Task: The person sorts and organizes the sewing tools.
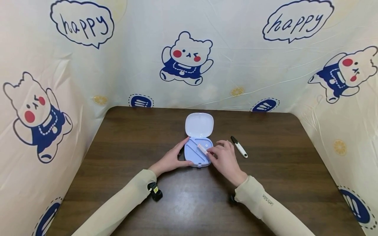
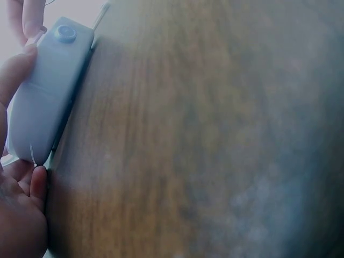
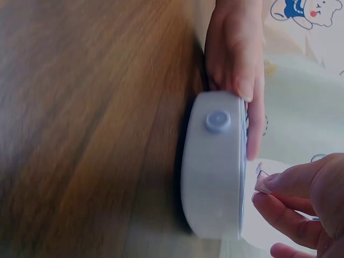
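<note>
A light blue box (image 1: 195,161) stands on the table with its whitish lid (image 1: 199,125) raised at the back. A slanting divider crosses its inside. My left hand (image 1: 169,161) grips the box's left side, thumb at the front corner and fingers toward the back. Between thumb and fingertips, my right hand (image 1: 225,159) pinches a small pale pink strip (image 1: 202,149) over the right part of the box. In the right wrist view the strip (image 3: 262,183) shows a ribbed end; its exact kind is unclear. A round button (image 3: 218,121) sits on the box's front wall.
To the right of the box, a slender black-and-white tool (image 1: 239,147) lies on the brown wooden table (image 1: 141,131). A printed cloth (image 1: 224,78) with cartoon bears hangs behind the table and along both sides.
</note>
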Available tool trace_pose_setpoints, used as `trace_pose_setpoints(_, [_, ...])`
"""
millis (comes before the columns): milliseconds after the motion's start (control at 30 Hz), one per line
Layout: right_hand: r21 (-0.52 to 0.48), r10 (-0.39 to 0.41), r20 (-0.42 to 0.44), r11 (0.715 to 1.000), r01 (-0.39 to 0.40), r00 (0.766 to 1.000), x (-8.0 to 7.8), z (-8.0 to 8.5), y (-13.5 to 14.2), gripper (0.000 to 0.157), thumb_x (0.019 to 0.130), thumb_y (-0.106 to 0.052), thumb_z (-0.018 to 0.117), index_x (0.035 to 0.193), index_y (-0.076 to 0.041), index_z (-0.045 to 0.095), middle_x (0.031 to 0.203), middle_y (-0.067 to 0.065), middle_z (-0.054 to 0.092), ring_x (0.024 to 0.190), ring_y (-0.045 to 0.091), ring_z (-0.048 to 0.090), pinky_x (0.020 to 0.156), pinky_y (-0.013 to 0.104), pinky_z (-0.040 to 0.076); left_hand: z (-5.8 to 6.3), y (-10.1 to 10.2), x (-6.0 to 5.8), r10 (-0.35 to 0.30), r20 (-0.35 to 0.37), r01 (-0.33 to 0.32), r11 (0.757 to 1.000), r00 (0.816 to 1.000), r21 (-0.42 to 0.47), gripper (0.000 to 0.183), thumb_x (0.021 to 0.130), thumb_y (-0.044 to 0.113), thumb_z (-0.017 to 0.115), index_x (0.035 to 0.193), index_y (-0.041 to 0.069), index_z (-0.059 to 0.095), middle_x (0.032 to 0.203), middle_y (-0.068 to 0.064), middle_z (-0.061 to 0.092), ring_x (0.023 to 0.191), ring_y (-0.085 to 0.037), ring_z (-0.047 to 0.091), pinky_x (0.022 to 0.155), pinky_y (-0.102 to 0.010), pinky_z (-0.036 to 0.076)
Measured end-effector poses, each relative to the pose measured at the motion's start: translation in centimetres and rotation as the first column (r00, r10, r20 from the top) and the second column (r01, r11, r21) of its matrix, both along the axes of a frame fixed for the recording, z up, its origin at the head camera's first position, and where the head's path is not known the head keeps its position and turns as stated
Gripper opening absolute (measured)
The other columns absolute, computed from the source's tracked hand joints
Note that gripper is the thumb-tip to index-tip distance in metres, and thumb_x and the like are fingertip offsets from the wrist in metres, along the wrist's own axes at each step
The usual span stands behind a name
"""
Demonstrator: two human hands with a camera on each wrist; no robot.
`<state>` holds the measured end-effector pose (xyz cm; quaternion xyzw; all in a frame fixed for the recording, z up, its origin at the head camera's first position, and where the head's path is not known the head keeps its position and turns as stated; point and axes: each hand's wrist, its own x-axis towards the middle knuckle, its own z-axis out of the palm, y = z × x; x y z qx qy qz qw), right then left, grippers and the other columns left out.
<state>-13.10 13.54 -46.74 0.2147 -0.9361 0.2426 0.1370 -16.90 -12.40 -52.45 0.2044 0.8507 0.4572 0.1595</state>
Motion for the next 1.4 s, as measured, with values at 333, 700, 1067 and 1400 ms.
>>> trace_pose_setpoints(333, [0.032, 0.055, -0.005, 0.998, -0.054, 0.998, 0.4, -0.5, -1.6, 0.01, 0.087, -0.014, 0.086, 0.096, -0.011, 0.083, 0.094, 0.006, 0.078, 0.117, 0.037, 0.058, 0.112, 0.066, 0.031, -0.1, -0.1, -0.1, -0.004, 0.0, 0.004, 1.0, 1.0, 0.008, 0.107, 0.087, 0.048, 0.084, 0.168, 0.036, 0.015, 0.173, -0.004, 0.021, 0.156, -0.025, 0.025, 0.118, -0.049, 0.038])
trace_pose_setpoints(700, [0.143, 0.084, -0.131, 0.988, -0.065, 0.988, 0.2, -0.7, -2.4, 0.005, 0.086, -0.011, 0.084, 0.088, -0.011, 0.079, 0.085, 0.006, 0.072, 0.117, 0.04, 0.059, 0.112, 0.071, 0.03, 0.1, 0.1, -0.2, -0.001, 0.008, 0.001, 1.0, 1.0, 0.006, 0.108, 0.087, 0.047, 0.085, 0.168, 0.036, 0.015, 0.172, -0.002, 0.021, 0.156, -0.022, 0.026, 0.118, -0.047, 0.039])
trace_pose_setpoints(1067, [0.153, 0.086, -0.147, 0.986, -0.063, 0.985, 0.4, -0.9, -3.3, 0.012, 0.087, -0.011, 0.084, 0.082, -0.012, 0.073, 0.08, 0.004, 0.067, 0.115, 0.04, 0.06, 0.112, 0.072, 0.029, -0.1, 0.0, 0.0, 0.009, 0.011, -0.009, 1.0, 1.0, 0.009, 0.107, 0.087, 0.049, 0.084, 0.168, 0.035, 0.016, 0.173, -0.004, 0.021, 0.157, -0.026, 0.025, 0.12, -0.051, 0.035])
trace_pose_setpoints(1400, [0.151, 0.092, -0.153, 0.986, -0.069, 0.984, 0.6, -1.1, -3.3, 0.01, 0.089, -0.017, 0.085, 0.086, -0.013, 0.076, 0.083, 0.005, 0.07, 0.113, 0.04, 0.061, 0.111, 0.073, 0.03, -0.1, 0.0, 0.0, 0.008, 0.007, -0.008, 1.0, 1.0, 0.011, 0.107, 0.087, 0.048, 0.084, 0.168, 0.034, 0.016, 0.172, -0.005, 0.022, 0.156, -0.026, 0.026, 0.119, -0.05, 0.036])
